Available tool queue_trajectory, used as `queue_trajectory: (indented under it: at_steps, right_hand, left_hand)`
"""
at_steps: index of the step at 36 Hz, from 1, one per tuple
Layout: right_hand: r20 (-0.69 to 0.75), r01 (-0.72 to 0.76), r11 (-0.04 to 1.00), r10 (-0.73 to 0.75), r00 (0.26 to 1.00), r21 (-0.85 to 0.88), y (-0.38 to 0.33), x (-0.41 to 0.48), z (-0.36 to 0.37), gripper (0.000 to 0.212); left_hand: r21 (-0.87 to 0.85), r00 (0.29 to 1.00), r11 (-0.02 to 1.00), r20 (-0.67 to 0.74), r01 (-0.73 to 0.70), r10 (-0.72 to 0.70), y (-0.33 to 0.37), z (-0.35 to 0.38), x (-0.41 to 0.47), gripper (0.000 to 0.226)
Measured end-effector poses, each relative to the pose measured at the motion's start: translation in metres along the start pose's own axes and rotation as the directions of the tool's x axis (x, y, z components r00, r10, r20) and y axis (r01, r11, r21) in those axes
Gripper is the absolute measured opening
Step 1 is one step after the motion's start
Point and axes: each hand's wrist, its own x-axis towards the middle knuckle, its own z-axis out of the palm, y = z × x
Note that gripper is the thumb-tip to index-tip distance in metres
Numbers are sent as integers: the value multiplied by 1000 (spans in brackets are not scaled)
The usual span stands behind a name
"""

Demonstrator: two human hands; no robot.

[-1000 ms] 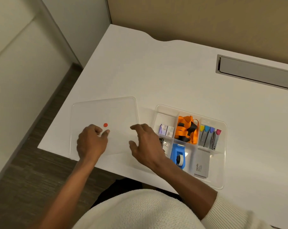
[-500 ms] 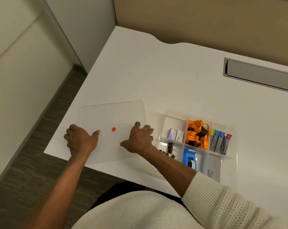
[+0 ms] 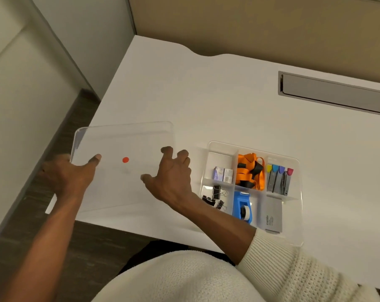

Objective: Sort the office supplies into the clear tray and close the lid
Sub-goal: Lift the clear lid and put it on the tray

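Observation:
A clear lid [image 3: 128,138] with a red dot [image 3: 125,159] is lifted off the white desk, its far edge tilted up. My left hand [image 3: 69,175] grips its left edge, thumb on top. My right hand [image 3: 169,175] holds its right edge with fingers curled over. To the right sits the clear divided tray [image 3: 298,214]. It holds staple boxes [image 3: 223,173], an orange and black lanyard [image 3: 249,171], coloured clips [image 3: 278,178], black binder clips [image 3: 216,196], a blue tape dispenser [image 3: 242,207] and a grey notepad [image 3: 271,215].
The white desk [image 3: 206,101] ends at a front edge close to my body and a left edge beside the floor. A grey cable slot [image 3: 335,93] lies at the back right. Partition walls stand behind and to the left.
The lid lay flat on the desk with my hands on top of it. Both hands have moved to its side edges and raised it off the desk.

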Motion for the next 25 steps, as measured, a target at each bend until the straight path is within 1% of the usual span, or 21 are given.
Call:
queue_trajectory:
  at_steps: [2, 4, 5, 8, 10, 13, 16, 19, 22, 25]
  right_hand:
    - [-57, 39, 999, -40, 998, -14, 3, -4, -13, 83]
    - [-111, 54, 998, -57, 992, -29, 10, -9, -29, 82]
    - [-140, 57, 997, -63, 988, -43, 16, -12, -38, 82]
    - [-225, 50, 992, -76, 971, -118, 39, -23, -63, 82]
    - [-258, 26, 992, -58, 964, -126, 58, -31, -79, 82]
    - [-312, -13, 997, -12, 950, -80, 90, -45, -103, 83]
    - [-382, -35, 998, 16, 924, -43, 125, -62, -126, 81]
    - [-438, -89, 996, 78, 896, -5, 161, -82, -147, 80]
    - [-441, -142, 990, 129, 888, 4, 196, -101, -162, 84]
    - [-444, -184, 983, 175, 879, 23, 225, -118, -171, 84]
  left_hand:
    - [-21, 1000, 1000, 7, -13, 13, 11, -1, -2, 69]
    - [-53, 998, 999, 61, 10, -7, 23, 2, -7, 80]
    - [-95, 996, 995, 91, 11, -3, 29, 4, -10, 82]
    - [-212, 985, 977, 167, -1, 38, 49, 14, -28, 79]
    - [-219, 981, 974, 172, -54, 93, 63, 21, -46, 75]
    - [-217, 965, 967, 197, -131, 175, 84, 30, -76, 68]
    - [-239, 934, 953, 257, -187, 248, 101, 39, -109, 63]
    - [-256, 890, 931, 310, -260, 334, 112, 48, -145, 62]
    - [-270, 838, 906, 360, -327, 410, 117, 58, -178, 61]
    - [-265, 796, 891, 406, -368, 449, 118, 67, -205, 62]
